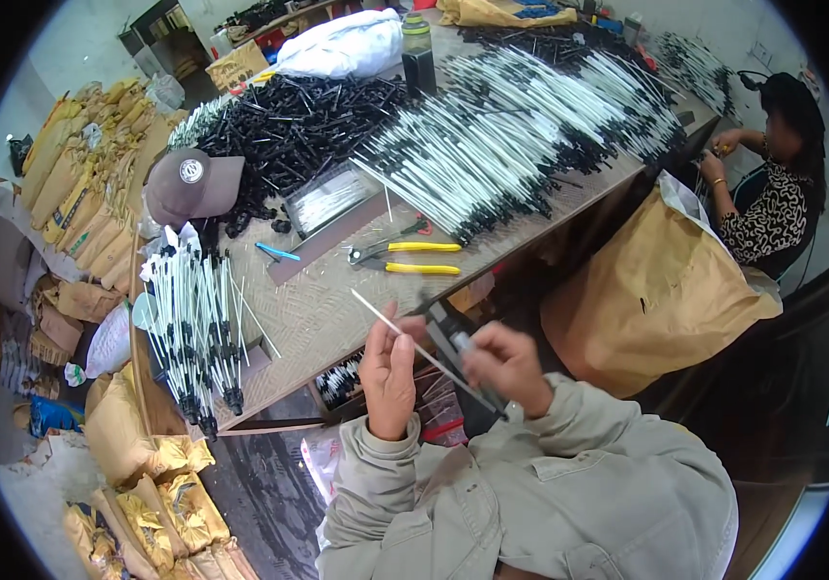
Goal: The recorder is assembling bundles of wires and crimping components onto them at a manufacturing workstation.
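My left hand (390, 377) is closed around a thin white rod (374, 309), whose bare end points up toward the table. The rod's other end slants down to my right hand (511, 369), which is closed and partly smeared by motion. Dark, blurred parts show beside my right fingers; what exactly they hold is hard to tell. Pliers with yellow handles (422, 247) lie on the table (303, 338) just beyond my hands. Past them spreads a wide heap of white rods with black ends (477, 155).
Left of it sits a pile of black parts (289, 121), near a clear tray (329, 200) and a cap (194, 188). More black-ended rods (192, 319) hang over the table's left edge. A large paper sack (617, 300) stands right, before a seated co-worker (767, 213).
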Motion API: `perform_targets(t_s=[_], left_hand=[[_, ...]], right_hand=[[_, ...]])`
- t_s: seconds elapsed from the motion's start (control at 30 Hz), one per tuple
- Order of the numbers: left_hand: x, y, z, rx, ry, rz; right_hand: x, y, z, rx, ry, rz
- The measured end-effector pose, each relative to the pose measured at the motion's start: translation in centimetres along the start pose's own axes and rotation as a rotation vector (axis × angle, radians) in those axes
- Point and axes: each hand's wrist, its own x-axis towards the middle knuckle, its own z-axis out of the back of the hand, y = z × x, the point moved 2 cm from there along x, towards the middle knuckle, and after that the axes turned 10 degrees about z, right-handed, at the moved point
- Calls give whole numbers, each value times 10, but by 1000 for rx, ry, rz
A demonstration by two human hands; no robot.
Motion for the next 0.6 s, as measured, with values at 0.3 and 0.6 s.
perform_targets(t_s=[0.3,0.6], left_hand=[[-9,17,33,-520,-292,96],[-32,20,36,-547,-348,47]], right_hand=[[146,-4,1,-931,252,551],[258,-60,12,-1625,201,504]])
